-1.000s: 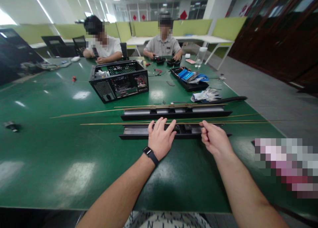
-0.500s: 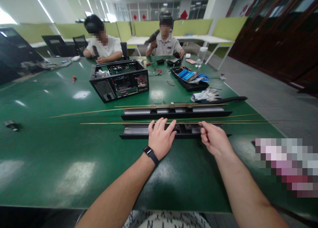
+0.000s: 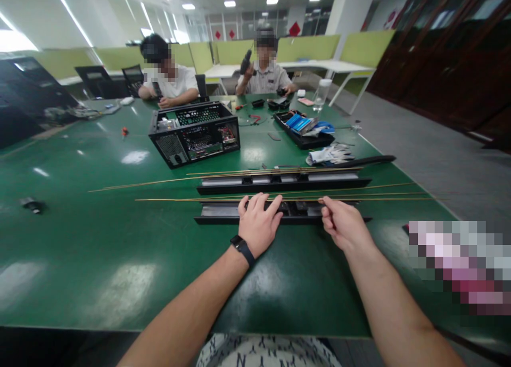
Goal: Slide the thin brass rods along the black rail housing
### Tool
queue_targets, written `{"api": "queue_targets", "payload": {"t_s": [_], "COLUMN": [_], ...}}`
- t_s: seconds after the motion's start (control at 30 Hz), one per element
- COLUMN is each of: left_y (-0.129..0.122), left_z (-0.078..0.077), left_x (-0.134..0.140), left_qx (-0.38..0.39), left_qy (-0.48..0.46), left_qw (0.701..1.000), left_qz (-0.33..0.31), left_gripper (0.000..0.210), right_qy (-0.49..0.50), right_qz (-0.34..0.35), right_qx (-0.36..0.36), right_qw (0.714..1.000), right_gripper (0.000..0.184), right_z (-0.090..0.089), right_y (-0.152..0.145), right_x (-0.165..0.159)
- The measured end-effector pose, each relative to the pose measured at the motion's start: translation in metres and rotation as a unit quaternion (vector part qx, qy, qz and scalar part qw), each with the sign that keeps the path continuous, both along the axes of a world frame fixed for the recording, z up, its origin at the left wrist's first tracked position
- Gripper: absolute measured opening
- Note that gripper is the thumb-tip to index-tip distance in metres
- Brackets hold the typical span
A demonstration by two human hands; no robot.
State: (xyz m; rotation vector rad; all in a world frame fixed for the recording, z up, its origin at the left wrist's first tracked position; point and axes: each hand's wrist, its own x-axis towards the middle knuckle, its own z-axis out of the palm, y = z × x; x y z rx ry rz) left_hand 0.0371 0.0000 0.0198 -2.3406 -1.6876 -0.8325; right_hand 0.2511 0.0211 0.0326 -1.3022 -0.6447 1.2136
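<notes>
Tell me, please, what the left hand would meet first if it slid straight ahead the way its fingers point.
The left hand already rests flat on the near black rail. Going straight on, its fingertips would probably first meet the thin brass rod just beyond, then the far black rail; depth is hard to judge.

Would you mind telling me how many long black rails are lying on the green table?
2: the near rail lies under both hands, and the far rail lies parallel just beyond it.

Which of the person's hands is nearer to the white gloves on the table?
The right hand. It grips the near black tray almost straight below the white gloves; the left hand rests on the same tray, farther left.
</notes>
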Motion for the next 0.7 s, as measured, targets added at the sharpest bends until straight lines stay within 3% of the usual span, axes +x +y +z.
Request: {"api": "queue_targets", "payload": {"t_s": [0.7], "left_y": [-0.0079], "left_z": [0.0023], "left_x": [0.0], "left_qx": [-0.013], "left_qy": [0.002], "left_qw": [1.0], "left_qz": [0.004], "left_gripper": [0.038], "right_qy": [-0.013], "right_qz": [0.013], "right_qx": [-0.011], "right_qw": [1.0], "right_gripper": [0.013], "right_z": [0.0002], "right_y": [-0.0036], "right_x": [0.0005]}}
